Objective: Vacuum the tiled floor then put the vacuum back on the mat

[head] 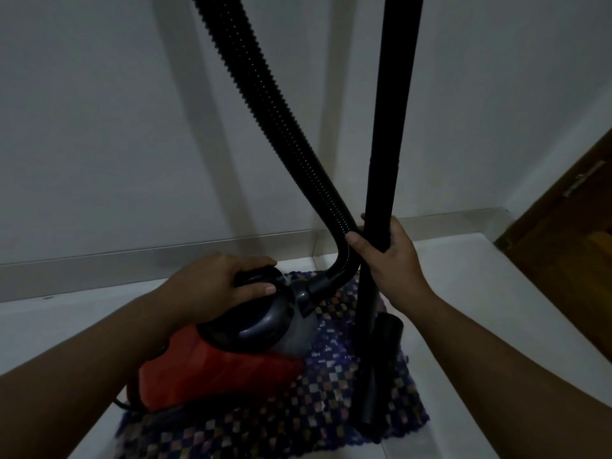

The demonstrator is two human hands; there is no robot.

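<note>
pale floor tiles (463, 293) run under us to a white wall (99, 127). nearest us lies the checked mat (298, 412), with the red vacuum (212, 369) sitting on it. our left hand (215, 283) wraps around the black handle (255, 274) on top of the vacuum. our right hand (390, 256) grips the upright black tube (387, 144), whose lower end meets the mat. beyond, the ribbed hose (265, 104) climbs from the vacuum's front, and a brown door (569, 260) stands at right.
</note>
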